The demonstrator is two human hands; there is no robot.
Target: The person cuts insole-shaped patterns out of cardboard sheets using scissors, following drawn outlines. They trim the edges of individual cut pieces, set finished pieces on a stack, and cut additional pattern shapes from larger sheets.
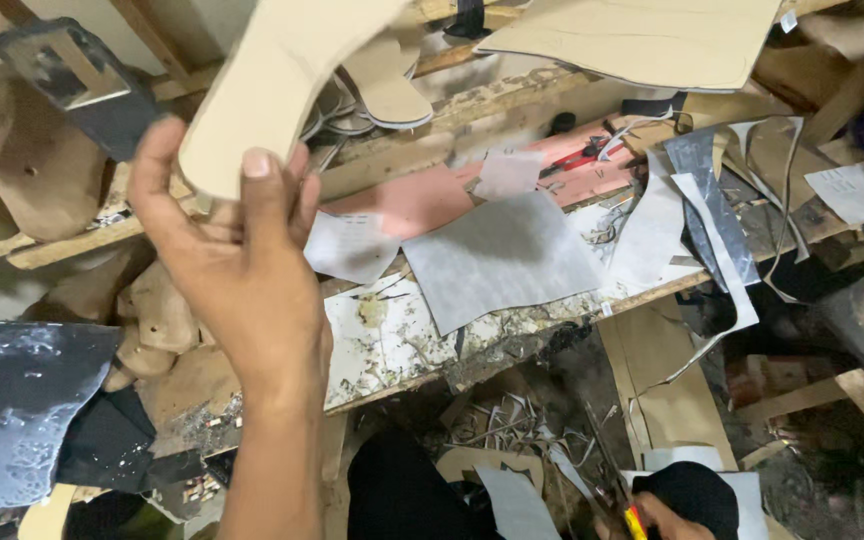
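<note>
Workbench (512,330) of rough wood, stained and scarred, crossing the frame from left to upper right, its edges buried under scraps. Black glossy sheet (12,410) at lower left, wrinkled and cut off by the frame edge. Large tan cardboard panel (642,40) at top right, cropped above. Grey textured sheet (497,258) at centre, roughly four-sided, lying flat on the bench, just beside a smaller pale piece (349,247) on its left. Left hand (237,265) raised at centre left, seen from its back, the forearm running down out of frame; thumb and fingers pinch the lower end of a tan cardboard pattern piece (272,80), curved in outline, which rises to the top edge of the frame and is cropped there. Red-handled tool (580,156) at upper centre right, half covered by offcuts; its kind is hard to make out. Right hand (667,520) at bottom right edge, mostly cut off, beside a dark cloth shape; its fingers appear curled about a small red and yellow object (635,522), though the grip cannot be read clearly. Paper strips and shavings litter the floor beneath.
</note>
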